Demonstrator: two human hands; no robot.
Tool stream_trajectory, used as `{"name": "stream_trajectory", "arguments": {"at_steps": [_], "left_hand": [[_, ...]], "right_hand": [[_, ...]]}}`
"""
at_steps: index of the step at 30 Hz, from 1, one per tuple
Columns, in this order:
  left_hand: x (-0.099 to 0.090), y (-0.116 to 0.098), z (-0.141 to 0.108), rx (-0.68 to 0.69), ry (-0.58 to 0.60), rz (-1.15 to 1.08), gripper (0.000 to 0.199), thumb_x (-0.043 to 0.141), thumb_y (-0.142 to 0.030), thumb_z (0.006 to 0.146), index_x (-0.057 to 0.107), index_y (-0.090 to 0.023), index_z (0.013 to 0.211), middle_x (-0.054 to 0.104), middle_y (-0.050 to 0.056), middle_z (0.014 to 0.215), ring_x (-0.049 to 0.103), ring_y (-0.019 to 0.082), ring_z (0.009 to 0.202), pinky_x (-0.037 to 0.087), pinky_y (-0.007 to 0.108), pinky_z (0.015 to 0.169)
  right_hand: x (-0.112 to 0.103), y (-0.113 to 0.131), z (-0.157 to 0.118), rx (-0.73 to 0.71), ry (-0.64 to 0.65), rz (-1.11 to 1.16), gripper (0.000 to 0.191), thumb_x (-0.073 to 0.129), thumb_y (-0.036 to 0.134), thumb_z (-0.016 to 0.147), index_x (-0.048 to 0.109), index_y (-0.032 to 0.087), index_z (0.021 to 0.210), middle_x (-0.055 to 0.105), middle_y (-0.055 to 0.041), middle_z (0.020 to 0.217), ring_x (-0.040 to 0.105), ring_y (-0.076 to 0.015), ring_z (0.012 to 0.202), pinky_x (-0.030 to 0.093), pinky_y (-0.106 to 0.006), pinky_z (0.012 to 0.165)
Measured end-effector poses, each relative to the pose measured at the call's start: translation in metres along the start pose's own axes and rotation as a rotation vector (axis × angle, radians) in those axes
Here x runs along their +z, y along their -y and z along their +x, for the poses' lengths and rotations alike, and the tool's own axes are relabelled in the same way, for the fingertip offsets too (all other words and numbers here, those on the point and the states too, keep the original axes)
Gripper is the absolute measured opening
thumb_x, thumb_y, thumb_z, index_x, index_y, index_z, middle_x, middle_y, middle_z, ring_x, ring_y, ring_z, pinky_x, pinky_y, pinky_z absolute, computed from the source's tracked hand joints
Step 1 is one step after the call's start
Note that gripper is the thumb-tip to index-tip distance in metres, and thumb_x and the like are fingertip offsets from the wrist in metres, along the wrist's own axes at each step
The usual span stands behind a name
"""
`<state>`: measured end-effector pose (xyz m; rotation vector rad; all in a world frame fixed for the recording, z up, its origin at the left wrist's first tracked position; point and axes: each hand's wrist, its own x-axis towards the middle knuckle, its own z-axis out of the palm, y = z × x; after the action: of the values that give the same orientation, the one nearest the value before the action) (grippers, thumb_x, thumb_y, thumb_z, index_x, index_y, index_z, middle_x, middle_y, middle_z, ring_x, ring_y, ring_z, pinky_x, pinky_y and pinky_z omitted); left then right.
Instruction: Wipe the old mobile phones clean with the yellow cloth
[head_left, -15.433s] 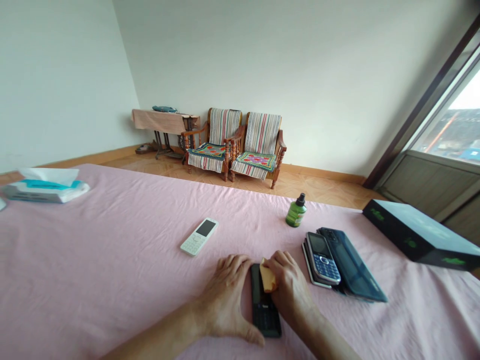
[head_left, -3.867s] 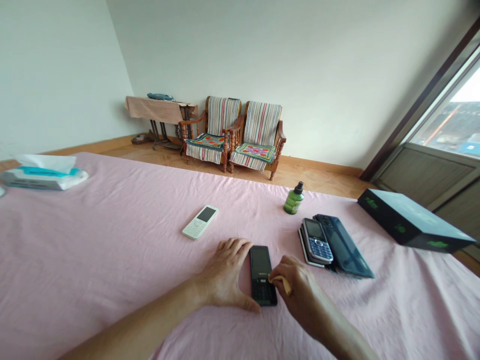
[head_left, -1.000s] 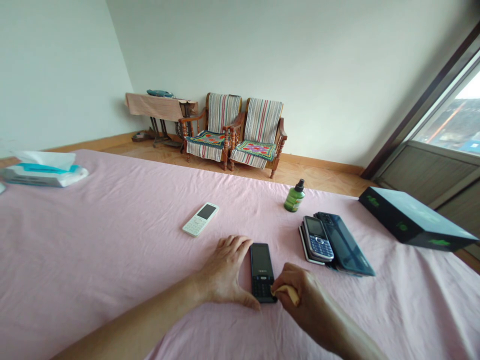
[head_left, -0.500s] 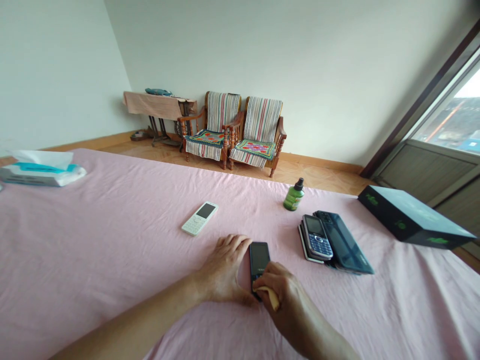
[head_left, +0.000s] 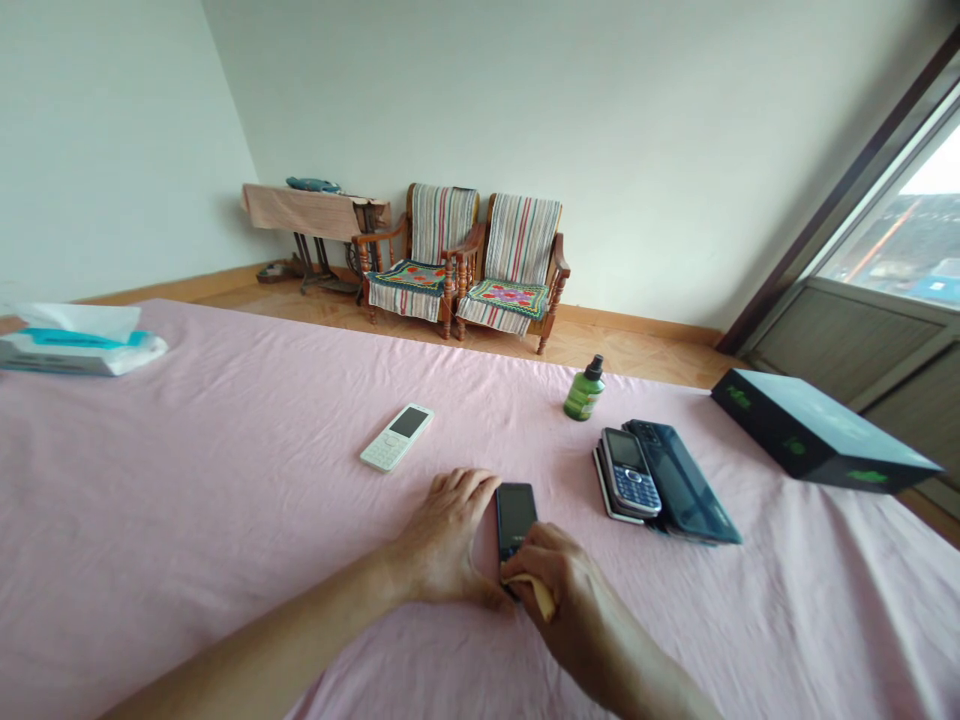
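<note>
A dark keypad phone (head_left: 517,515) lies face up on the pink cloth (head_left: 247,470), its lower part partly covered. Fingers and thumb of my left hand (head_left: 450,545) are spread along the phone's left side, touching its top left corner and lower end. Pinched in my right hand (head_left: 559,575) is a folded yellow cloth (head_left: 541,598), pressed on the phone's keypad. Beyond my left hand lies a white keypad phone (head_left: 397,437). To the right, a blue keypad phone (head_left: 632,473) rests on a stack beside a large dark blue smartphone (head_left: 686,485).
A green spray bottle (head_left: 584,390) stands behind the stacked phones. At the right edge is a black box (head_left: 817,430) with a pale top. A tissue pack (head_left: 79,345) lies far left. Two wooden chairs (head_left: 510,265) stand beyond the table.
The view has shifted slightly, so things appear a little further left. Both hands keep nearly the same place around the dark phone.
</note>
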<state>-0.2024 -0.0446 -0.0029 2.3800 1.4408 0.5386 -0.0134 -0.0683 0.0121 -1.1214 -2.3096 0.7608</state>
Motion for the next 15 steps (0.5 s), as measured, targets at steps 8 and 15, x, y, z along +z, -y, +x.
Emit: {"name": "stream_trajectory", "arguments": {"at_steps": [8,15], "left_hand": [[0.002,0.005,-0.001,0.023,-0.002,-0.009,0.110,0.073,-0.075,0.047,0.037,-0.019,0.134,0.046,0.015,0.133,0.042,0.038,0.119,0.029,0.053,0.103],[-0.002,0.001,0.001,0.008,0.017,-0.008,0.110,0.073,-0.075,0.046,0.038,-0.019,0.134,0.046,0.015,0.132,0.042,0.038,0.119,0.029,0.053,0.103]], "right_hand": [[-0.023,-0.017,-0.012,0.094,0.021,-0.014,0.028,0.049,-0.008,0.070,0.064,0.016,0.069,0.059,-0.0010,0.073,0.055,-0.0125,0.067,0.036,-0.022,0.061],[-0.016,-0.014,-0.010,0.075,0.009,-0.005,0.027,0.049,-0.005,0.073,0.064,0.017,0.068,0.059,-0.0016,0.075,0.055,-0.0131,0.070,0.036,-0.023,0.062]]}}
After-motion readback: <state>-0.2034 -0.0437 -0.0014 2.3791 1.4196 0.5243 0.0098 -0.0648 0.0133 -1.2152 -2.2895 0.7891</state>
